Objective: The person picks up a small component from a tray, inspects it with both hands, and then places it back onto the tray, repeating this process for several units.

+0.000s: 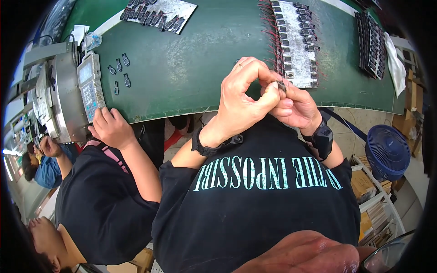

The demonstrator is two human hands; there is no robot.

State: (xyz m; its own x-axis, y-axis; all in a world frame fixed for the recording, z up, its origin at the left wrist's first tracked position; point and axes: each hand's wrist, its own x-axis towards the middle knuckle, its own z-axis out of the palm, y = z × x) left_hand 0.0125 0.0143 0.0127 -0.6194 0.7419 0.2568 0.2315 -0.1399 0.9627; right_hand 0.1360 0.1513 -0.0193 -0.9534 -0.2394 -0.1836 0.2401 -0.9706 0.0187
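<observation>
Over the table's near edge my two hands meet, in front of my chest. My left hand (241, 98) is closed, thumb and forefinger pinching at a small dark part (282, 86). My right hand (299, 108) grips the same part from the other side, its fingers curled in. Fingers cover most of the part, so its exact kind cannot be made out. Just beyond my hands lies a pale board (296, 36) bearing rows of small black rectangular parts with thin red wires. Each of my wrists wears a black strapped device.
On the green table (191, 59) lie several small dark parts (119, 66) and another loaded board (159, 13). Dark stacked trays (371, 45) stand at right. A co-worker's hand (111, 127) touches a keypad device (91, 84). A blue fan (387, 152) stands right of me.
</observation>
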